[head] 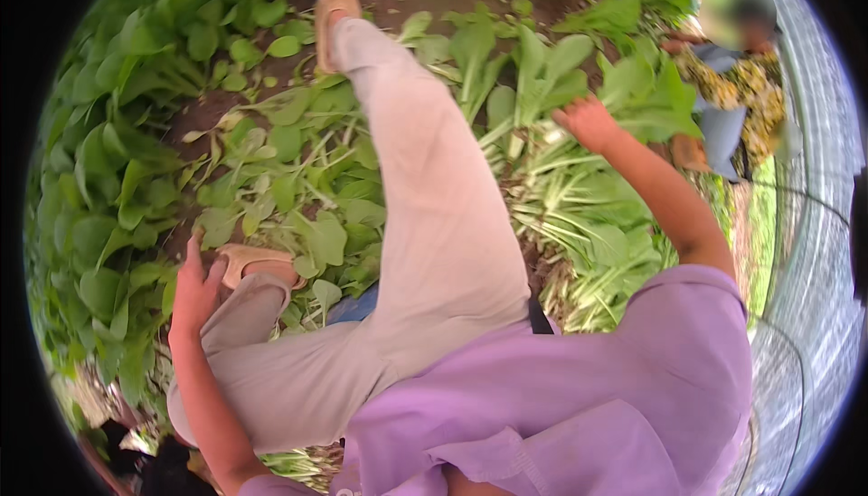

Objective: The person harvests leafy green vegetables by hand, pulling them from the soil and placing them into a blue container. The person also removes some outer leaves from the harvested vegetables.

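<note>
My left hand (pixel 195 289) is at the lower left, beside a sandal (pixel 237 258) on my foot and the edge of the standing leafy greens (pixel 102 245). Its fingers are apart and I see nothing in them. My right hand (pixel 588 123) is curled at the upper right, over a pile of pulled leafy greens (pixel 576 208) with pale stems and roots. Whether its fingers grip a plant cannot be told. Broad-leaved plants (pixel 536 79) lie just beside that hand. Loose leaves and small plants (pixel 305 177) cover the soil between my legs.
My outstretched leg (pixel 434 177) divides the loose greens from the pile. A co-worker (pixel 736 89) in a patterned yellow top is low at the upper right, beside a netting wall (pixel 807 238). Something blue (pixel 352 307) shows under my thigh. More stems (pixel 305 465) lie at the bottom.
</note>
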The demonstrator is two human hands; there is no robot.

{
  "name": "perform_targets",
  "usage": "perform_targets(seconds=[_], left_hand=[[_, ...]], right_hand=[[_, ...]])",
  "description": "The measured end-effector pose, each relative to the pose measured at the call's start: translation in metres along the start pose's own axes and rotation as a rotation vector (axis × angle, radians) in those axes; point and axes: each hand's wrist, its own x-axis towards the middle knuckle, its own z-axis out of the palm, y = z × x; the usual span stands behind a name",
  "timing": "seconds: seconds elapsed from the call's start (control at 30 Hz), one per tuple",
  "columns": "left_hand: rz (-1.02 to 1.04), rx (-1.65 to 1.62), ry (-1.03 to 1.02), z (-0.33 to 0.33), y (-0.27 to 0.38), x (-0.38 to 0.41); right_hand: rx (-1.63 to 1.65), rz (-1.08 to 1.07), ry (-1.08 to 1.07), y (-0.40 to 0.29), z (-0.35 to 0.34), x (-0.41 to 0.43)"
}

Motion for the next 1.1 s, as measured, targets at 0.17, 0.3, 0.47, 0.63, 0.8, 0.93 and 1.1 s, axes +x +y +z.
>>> perform_targets(seconds=[0.17, 0.3, 0.47, 0.63, 0.8, 0.93, 1.1], left_hand=[[0.055, 0.387, -0.020, -0.044, 0.046, -0.021], [0.109, 0.615, 0.001, -0.067, 0.045, -0.063], [0.401, 0.484, -0.061, -0.071, 0.067, -0.058], [0.368, 0.387, -0.229, -0.090, 0.054, -0.045], [0.447, 0.338, -0.151, -0.124, 0.038, -0.028], [0.342, 0.199, -0.290, -0.136, 0.021, -0.015], [0.290, 0.050, -0.301, -0.145, 0.005, -0.001]], right_hand=[[0.353, -0.036, -0.762, -0.044, 0.104, -0.030], [0.483, 0.010, -0.501, -0.020, 0.020, 0.037], [1.212, 0.224, 0.219, -0.014, -0.148, 0.192], [2.308, -0.045, -0.308, -0.181, -0.254, 0.345], [2.767, 0.248, -0.886, -0.383, -0.272, 0.469], [2.999, 0.285, -0.880, -0.462, -0.240, 0.562], [2.948, 0.329, -1.105, -0.481, -0.253, 0.559]])
